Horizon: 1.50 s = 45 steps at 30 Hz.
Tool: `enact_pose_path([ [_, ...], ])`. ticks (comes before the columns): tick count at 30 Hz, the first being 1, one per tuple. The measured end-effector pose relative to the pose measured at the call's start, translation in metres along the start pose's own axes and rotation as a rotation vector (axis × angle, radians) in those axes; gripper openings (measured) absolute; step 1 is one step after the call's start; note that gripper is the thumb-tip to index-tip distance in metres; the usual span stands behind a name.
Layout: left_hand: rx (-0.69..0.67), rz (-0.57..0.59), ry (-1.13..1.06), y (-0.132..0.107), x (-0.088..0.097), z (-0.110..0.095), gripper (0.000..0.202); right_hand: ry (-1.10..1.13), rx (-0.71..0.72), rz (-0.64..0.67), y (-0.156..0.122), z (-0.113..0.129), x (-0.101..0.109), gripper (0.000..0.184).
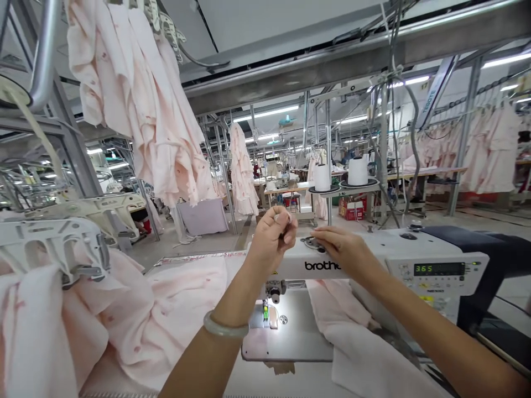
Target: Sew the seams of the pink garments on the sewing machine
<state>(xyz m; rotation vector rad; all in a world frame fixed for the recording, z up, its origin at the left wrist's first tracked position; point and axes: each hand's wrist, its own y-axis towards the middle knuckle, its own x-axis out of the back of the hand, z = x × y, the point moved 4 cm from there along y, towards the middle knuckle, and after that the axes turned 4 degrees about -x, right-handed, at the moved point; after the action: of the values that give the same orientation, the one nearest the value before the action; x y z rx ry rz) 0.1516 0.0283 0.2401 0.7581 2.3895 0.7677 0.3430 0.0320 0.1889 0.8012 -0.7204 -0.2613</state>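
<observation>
Sewing machine (394, 246) below left hand (276, 232), right hand (342, 246) by its top

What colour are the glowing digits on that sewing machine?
The digits on the sewing machine are green, best seen in the head view.

Overhead tube lights (265, 114) glow white, glare spots the metal machine bed (301, 326), outer edges stretch.

This was a garment factory's sewing floor: a Brother industrial sewing machine (398, 249) stood in front, white thread cones (357, 172) rose behind it, pale pink garments (153, 110) hung from hangers (167, 26), and worktables (440, 173) stretched back beneath fluorescent tubes (271, 113).
</observation>
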Motion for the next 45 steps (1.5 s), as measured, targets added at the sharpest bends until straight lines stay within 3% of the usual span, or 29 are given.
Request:
enact_pose_path([
  [4, -0.071, 0.035, 0.479, -0.010, 0.011, -0.004, 0.030, -0.175, 0.079, 0.051, -0.002, 0.000, 0.003, 0.035],
  [8, -0.218, 0.182, 1.277, -0.019, 0.006, -0.011, 0.011, -0.282, 0.093, 0.121, -0.009, 0.003, 0.008, 0.036],
  [11, -0.137, 0.320, 1.791, -0.023, 0.000, -0.009, 0.027, -0.309, 0.107, 0.159, -0.015, 0.004, 0.010, 0.039],
  [14, -0.006, 0.448, 2.043, -0.024, -0.001, -0.009, 0.035, -0.291, 0.134, 0.177, -0.022, 0.002, 0.013, 0.042],
  [19, 0.122, 0.575, 2.078, -0.031, 0.005, -0.016, 0.030, -0.261, 0.114, 0.060, -0.031, -0.003, 0.027, 0.041],
  [22, 0.126, 0.565, 2.042, -0.039, 0.007, -0.021, 0.031, -0.275, 0.138, 0.113, -0.024, 0.003, 0.027, 0.041],
  [28, 0.193, 0.486, 2.021, -0.049, 0.010, -0.029, 0.031, -0.356, 0.182, 0.353, 0.017, 0.024, -0.002, 0.026],
  [30, 0.249, 0.466, 2.000, -0.047, 0.009, -0.024, 0.031, -0.397, 0.140, 0.361, 0.036, 0.020, -0.011, 0.020],
  [33, 0.277, 0.544, 1.909, -0.042, -0.001, -0.004, 0.027, -0.457, 0.029, 0.299, 0.056, 0.004, -0.011, 0.017],
  [37, 0.247, 0.666, 1.789, -0.047, -0.017, 0.013, 0.024, -0.498, -0.090, 0.199, 0.041, -0.013, 0.011, 0.024],
  [41, 0.327, 0.762, 1.634, -0.061, -0.027, 0.006, 0.030, -0.456, -0.073, 0.246, 0.016, -0.005, 0.015, 0.035],
  [43, 0.358, 0.753, 1.620, -0.059, -0.031, 0.002, 0.033, -0.449, -0.059, 0.246, 0.020, 0.000, 0.006, 0.032],
  [45, 0.376, 0.665, 1.646, -0.049, -0.034, 0.003, 0.030, -0.459, -0.066, 0.212, 0.033, -0.001, 0.000, 0.026],
])
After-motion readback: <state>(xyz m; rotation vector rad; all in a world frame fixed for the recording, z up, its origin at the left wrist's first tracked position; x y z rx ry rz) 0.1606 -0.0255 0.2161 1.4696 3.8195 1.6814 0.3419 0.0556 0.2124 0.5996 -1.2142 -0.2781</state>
